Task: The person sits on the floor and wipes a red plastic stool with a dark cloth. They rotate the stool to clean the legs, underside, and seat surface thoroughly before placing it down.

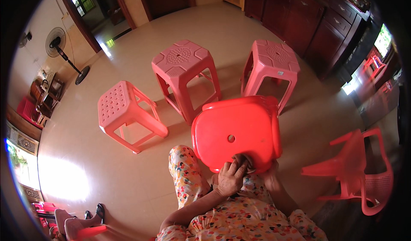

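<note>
A bright red plastic stool [237, 128], with a round hole in its seat, is close in front of my lap. My left hand [229, 178] is closed around a crumpled brown cloth [245, 163], which touches the near part of the seat. At the stool's near right corner is my right hand [271, 173], holding its edge; the fingers are mostly hidden. Beyond stand three pink plastic stools: one with a dotted seat [112, 102] at the left, a taller one [179, 58] in the middle and another [276, 56] at the right.
To the right are red plastic chairs [350, 167], one seemingly tipped. Another person's legs [69, 221] show at the lower left, beside red plastic furniture. A standing fan [65, 58] is at the left wall, and dark wooden cabinets [298, 19] line the back right.
</note>
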`<state>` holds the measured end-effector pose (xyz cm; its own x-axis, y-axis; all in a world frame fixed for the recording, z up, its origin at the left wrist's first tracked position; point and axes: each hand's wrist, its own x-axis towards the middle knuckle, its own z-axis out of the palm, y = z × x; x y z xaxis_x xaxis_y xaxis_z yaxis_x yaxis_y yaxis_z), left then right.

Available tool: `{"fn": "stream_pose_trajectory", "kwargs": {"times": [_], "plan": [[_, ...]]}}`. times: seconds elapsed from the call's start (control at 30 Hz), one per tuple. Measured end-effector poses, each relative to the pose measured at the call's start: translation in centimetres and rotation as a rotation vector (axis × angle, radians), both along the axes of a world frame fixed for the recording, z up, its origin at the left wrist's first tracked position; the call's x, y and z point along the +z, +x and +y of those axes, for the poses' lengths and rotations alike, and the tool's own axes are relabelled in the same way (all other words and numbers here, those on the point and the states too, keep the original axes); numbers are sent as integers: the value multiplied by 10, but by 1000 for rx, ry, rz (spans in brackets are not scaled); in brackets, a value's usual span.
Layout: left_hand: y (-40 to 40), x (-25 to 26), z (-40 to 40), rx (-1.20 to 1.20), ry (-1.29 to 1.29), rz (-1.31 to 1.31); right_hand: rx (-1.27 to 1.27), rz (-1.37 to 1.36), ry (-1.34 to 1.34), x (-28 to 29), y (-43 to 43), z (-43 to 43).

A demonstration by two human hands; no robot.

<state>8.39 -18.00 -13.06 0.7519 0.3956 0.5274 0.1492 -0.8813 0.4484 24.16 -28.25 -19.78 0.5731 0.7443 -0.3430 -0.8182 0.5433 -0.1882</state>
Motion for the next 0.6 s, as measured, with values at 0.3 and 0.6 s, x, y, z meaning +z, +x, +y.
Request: {"fn": "stream_pose_trajectory", "kwargs": {"times": [0.3,0.6], "plan": [[-2,2,4,17,-29,38,29,-22,-31,-4,6,2],[-3,18,53,328,-112,114,-21,-55,-42,0,0,5]]}}
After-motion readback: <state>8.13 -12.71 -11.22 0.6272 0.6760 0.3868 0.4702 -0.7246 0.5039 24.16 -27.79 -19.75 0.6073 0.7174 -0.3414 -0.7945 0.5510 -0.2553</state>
